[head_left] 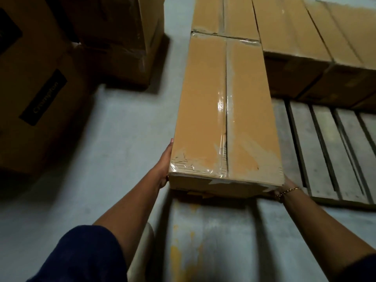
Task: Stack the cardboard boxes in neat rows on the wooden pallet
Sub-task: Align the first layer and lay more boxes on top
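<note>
A long taped cardboard box (205, 102) runs away from me along the left edge of the wooden pallet (325, 149). My left hand (163, 165) presses flat against its near left side, fingers straight. My right hand (288, 186), a bracelet on the wrist, holds the near right corner from below; its fingers are hidden behind the box. The far end of the box meets another box (219, 13) of the same kind. Whether the long box rests on the pallet or hangs just above it, I cannot tell.
A row of stacked boxes (295, 29) fills the back of the pallet, with bare slats in front of it. Large dark cartons (40, 88) stand on the grey floor (126, 129) at the left, and another stack (122, 37) behind them.
</note>
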Available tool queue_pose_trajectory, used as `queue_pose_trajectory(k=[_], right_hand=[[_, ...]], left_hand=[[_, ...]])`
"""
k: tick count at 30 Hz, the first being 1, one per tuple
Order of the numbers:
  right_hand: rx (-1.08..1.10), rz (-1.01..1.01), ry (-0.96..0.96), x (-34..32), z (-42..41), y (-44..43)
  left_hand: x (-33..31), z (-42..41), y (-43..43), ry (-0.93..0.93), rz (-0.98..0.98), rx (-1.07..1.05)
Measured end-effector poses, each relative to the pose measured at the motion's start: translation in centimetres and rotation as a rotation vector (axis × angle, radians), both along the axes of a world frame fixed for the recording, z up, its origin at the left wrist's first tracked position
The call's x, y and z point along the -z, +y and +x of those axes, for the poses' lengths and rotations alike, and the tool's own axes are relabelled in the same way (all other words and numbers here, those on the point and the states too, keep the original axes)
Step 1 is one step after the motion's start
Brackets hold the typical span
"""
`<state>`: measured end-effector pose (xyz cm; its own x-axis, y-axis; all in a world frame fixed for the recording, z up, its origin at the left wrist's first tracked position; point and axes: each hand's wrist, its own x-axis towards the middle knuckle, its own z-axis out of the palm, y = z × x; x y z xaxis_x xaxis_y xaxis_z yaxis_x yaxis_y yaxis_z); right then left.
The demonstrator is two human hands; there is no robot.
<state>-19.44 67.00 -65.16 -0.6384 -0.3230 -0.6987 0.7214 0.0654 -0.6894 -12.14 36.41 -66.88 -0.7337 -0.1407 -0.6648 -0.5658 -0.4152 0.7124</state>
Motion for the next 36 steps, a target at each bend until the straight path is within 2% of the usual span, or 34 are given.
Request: queue_pose_trajectory(k=[3,6,8,13,17,20,26,31,36], right_hand=[[0.182,0.213,0.114,-3.3,-2.0,-0.9],[0.096,0.322,0.079,-6.3,-1.7,-0.1],[0.025,0.428,0.074,-9.0,-1.2,0.3],[-0.135,0.62,0.309,-20.4,-0.1,-0.9],[-0.203,0.589,0.335,-30.1,0.6,-2.8],[-0.276,0.572,0.362,-37.2,0.8,-4.9],[-0.325,0.464,0.402,-49.4,-0.4,-11.6],[-0.338,0.449,0.406,-56.0,-3.4,-18.0],[-0.355,0.395,0.433,-60.4,-6.5,-24.6]], left_hand=[[-2.2,-0.2,-1.0,-0.035,-0.058,0.009],[-5.3,0.3,-2.2,-0.179,-0.059,0.07],[-9.5,0.8,-2.2,-0.234,-0.152,0.049],[-21.1,1.7,-1.4,-0.164,-0.333,0.099],[-30.3,2.6,-1.7,-0.055,-0.391,0.174],[-37.5,3.9,-2.4,-0.061,-0.431,0.215],[-48.2,5.8,-7.5,-0.069,-0.447,0.145],[-54.4,4.7,-14.0,-0.069,-0.458,0.077],[-60.7,1.1,-19.9,-0.072,-0.549,0.081]])
